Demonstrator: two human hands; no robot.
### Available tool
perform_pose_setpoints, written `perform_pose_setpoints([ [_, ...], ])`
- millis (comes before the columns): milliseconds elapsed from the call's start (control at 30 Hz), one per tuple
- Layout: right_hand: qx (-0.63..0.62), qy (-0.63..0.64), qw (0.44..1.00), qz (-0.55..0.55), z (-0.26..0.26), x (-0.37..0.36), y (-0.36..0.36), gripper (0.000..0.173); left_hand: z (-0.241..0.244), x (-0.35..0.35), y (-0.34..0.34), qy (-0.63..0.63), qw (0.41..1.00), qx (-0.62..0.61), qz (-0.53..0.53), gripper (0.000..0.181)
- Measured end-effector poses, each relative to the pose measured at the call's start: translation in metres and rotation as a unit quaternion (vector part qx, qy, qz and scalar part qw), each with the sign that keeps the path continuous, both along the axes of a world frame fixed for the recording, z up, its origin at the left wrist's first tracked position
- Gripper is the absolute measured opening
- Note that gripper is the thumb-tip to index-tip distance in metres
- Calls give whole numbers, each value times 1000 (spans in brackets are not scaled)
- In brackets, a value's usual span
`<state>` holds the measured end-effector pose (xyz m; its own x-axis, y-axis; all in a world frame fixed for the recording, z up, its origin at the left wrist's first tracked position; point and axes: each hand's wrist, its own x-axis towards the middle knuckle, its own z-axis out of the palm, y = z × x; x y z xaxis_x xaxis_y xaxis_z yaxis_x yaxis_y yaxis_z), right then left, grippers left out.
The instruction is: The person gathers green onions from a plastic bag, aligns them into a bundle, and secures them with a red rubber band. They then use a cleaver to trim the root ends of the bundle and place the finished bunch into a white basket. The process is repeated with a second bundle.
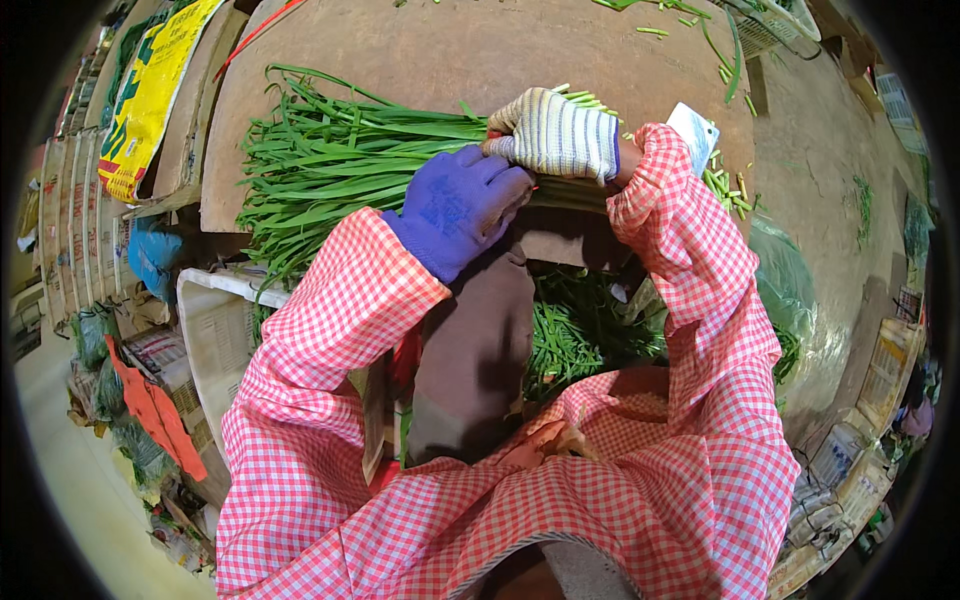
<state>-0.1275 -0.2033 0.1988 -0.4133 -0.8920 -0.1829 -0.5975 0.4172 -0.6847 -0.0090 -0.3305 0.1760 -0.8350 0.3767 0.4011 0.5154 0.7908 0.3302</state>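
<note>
A thick bundle of long flat green leaves, probably garlic chives (337, 154), lies across a wooden board (420, 37), leaf tips to the left and pale cut ends to the right. My left hand (463, 206), in a purple knitted glove, grips its near side with fingers curled. Touching it, my right hand (559, 135) wears a striped white glove and closes over the top of the stalks. Small red bits show beside the fingers, perhaps a tie; the fingertips are hidden. Just beyond my right cuff lies a pale blade with a small hole, apparently a cleaver (694, 135).
Cut stalk ends (724, 184) are scattered on the board's right side. A red strip (259, 37) lies at the far left. Below stand a white plastic crate (217, 300) and loose greens (570, 337). A yellow printed bag (154, 97) and a clear plastic bag (780, 274) flank the board.
</note>
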Motion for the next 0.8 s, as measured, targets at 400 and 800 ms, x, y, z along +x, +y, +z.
perform_pose_setpoints([
  [400, 20, 65, 997, -35, 8, 1, -16, 32, 6, 9, -14, -99, 985, 142, 26, 10],
  [800, 29, 84, 994, -60, -5, -1, -12, 29, 14, 11, -22, -128, 991, 27, 3, 14],
])
